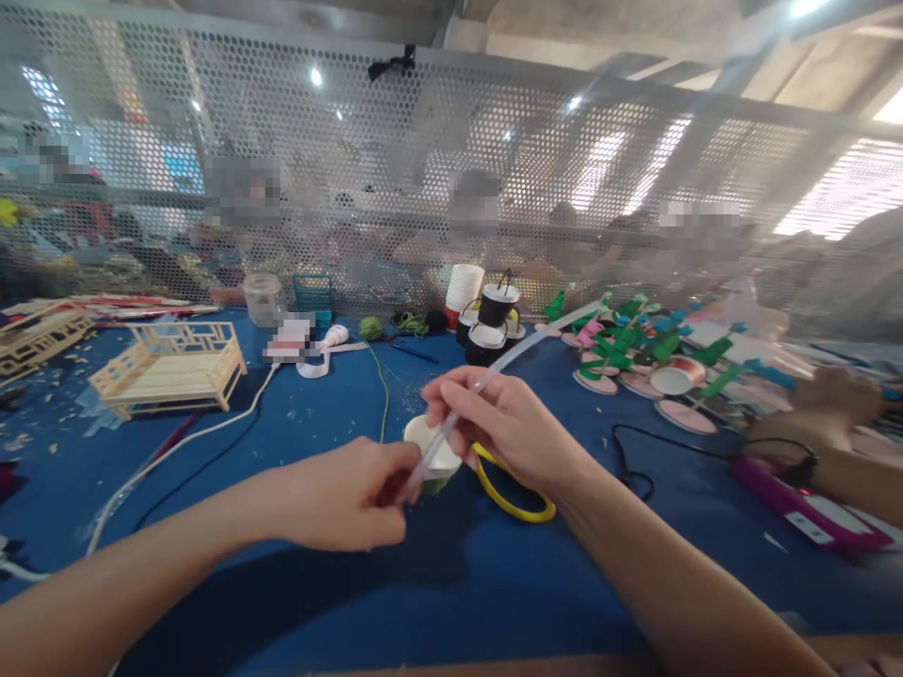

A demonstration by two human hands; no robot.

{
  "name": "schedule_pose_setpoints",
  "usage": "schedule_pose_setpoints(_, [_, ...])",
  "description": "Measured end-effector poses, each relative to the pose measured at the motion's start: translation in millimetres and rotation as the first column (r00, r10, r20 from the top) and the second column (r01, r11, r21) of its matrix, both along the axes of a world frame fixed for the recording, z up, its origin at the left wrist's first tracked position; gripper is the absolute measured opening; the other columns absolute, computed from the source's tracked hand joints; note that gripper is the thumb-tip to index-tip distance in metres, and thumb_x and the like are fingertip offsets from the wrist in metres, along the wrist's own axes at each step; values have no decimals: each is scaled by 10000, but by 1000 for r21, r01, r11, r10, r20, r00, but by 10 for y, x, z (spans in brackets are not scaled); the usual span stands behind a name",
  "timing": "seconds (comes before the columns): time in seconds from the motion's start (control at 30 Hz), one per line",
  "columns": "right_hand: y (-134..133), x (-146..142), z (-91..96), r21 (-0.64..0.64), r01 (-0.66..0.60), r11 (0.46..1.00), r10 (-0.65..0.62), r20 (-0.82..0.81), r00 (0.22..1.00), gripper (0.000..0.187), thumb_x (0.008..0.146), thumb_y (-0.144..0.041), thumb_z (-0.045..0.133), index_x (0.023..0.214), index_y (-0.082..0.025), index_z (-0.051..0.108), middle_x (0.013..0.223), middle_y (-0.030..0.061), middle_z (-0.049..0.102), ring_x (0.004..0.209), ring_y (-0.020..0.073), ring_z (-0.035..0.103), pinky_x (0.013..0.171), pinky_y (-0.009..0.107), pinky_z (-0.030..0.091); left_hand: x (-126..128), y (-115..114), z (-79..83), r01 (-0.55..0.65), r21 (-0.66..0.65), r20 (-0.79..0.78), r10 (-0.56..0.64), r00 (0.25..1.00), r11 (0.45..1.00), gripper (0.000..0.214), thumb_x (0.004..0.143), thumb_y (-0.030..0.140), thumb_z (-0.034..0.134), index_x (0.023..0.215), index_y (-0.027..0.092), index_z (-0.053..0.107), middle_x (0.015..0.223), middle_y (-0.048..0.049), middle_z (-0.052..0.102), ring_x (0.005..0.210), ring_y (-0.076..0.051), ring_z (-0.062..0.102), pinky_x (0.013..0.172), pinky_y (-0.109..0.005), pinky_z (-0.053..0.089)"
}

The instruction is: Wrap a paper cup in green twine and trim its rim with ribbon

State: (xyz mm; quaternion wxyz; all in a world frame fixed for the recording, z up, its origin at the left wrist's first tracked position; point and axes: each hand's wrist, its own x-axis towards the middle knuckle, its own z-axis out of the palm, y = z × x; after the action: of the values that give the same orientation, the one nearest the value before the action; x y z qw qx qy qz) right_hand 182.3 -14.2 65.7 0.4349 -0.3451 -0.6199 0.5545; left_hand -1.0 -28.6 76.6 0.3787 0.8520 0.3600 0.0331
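Observation:
A long, clear, slightly bent glue stick [518, 352] slants across the middle of the view, its far end up to the right. My left hand [345, 494] is closed round its lower end. Further up, my right hand [514, 423] pinches the same stick between thumb and fingers. Behind the stick, between both hands, stands a white paper cup [424, 434] with green at its lower part; my hands partly hide it. A yellow loop [522, 512], like a scissors handle, shows under my right hand; the rest of it is hidden.
On the blue tabletop [296, 602] stand a small wooden-stick bed [176, 367], a glass jar [263, 299], green yarn [371, 327] and black cups [486, 343]. Green paper figures [641, 338] crowd the right. Another person's arm [825, 423] lies near a purple power strip [811, 508].

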Motion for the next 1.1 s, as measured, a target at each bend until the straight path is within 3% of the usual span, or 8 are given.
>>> schedule_pose_setpoints(0.1, [-57, -2, -1, -60, 19, 998, -23, -64, 998, 267, 760, -419, 578, 735, -154, 548, 619, -23, 564, 389, 45, 486, 332, 161, 393, 141, -7, 11, 15, 59, -56, -12, 998, 998, 196, 791, 289, 423, 679, 165, 524, 517, 36, 470, 440, -87, 409, 425, -195, 299])
schedule_pose_setpoints(0.17, [-84, 14, -14, -90, 27, 996, -34, -73, 997, 294, 739, -448, 592, 739, -157, 556, 641, -10, 579, 414, 56, 504, 358, 176, 419, 207, 20, 8, -78, 149, 23, 75, 997, 986, 263, 806, 400, 450, 823, 159, 554, 542, 25, 520, 452, -99, 447, 437, -204, 306])
schedule_pose_setpoints(0.3, [-103, 68, -33, -100, 51, 994, -55, -40, 998, 402, 766, -543, 499, 738, -152, 586, 604, 27, 591, 455, 97, 538, 410, 227, 459, 305, 83, -60, -144, 72, 213, 126, 969, 987, 341, 810, 363, 485, 1087, 165, 474, 687, 2, 592, 497, -106, 497, 457, -207, 329])
schedule_pose_setpoints(0.53, [31, 215, -70, -83, 276, 958, -278, -22, 960, 314, 666, -457, 664, 669, -164, 553, 458, -37, 523, 376, 68, 469, 370, 192, 396, 253, 188, -145, -195, 107, 168, 176, 970, 975, 293, 889, 347, 321, 791, 170, 533, 690, 5, 563, 602, -117, 480, 542, -216, 343])
schedule_pose_setpoints(0.67, [122, 249, -111, -142, 278, 950, -293, -99, 951, 301, 660, -428, 679, 686, -154, 557, 495, -29, 561, 419, 68, 503, 390, 180, 401, 163, 320, -128, -240, 146, 103, 227, 968, 960, 300, 878, 366, 335, 797, 180, 556, 679, 7, 575, 592, -126, 485, 537, -221, 336])
schedule_pose_setpoints(0.83, [171, 226, -166, -106, 278, 955, -289, -108, 951, 225, 688, -341, 678, 737, -142, 584, 606, 5, 633, 527, 85, 575, 525, 213, 469, 98, 438, -132, -285, 348, 55, 284, 957, 893, 190, 832, 295, 429, 797, 173, 571, 613, 12, 543, 541, -124, 444, 515, -225, 299])
schedule_pose_setpoints(0.97, [164, 187, -148, -63, 222, 973, -228, -114, 967, 216, 703, -324, 671, 787, -137, 605, 652, 14, 653, 571, 94, 603, 588, 235, 494, 63, 439, -77, -212, 199, 88, 198, 976, 957, 253, 853, 318, 379, 907, 178, 583, 639, 16, 541, 553, -119, 441, 514, -216, 311])
schedule_pose_setpoints(1.1, [206, 210, -69, -55, 259, 964, -264, -130, 956, 308, 703, -432, 645, 734, -127, 613, 622, 25, 641, 559, 112, 605, 546, 245, 501, -3, 464, 11, -233, 32, 113, 228, 967, 972, 294, 850, 372, 382, 796, 167, 586, 588, 28, 494, 541, -109, 428, 507, -205, 318])
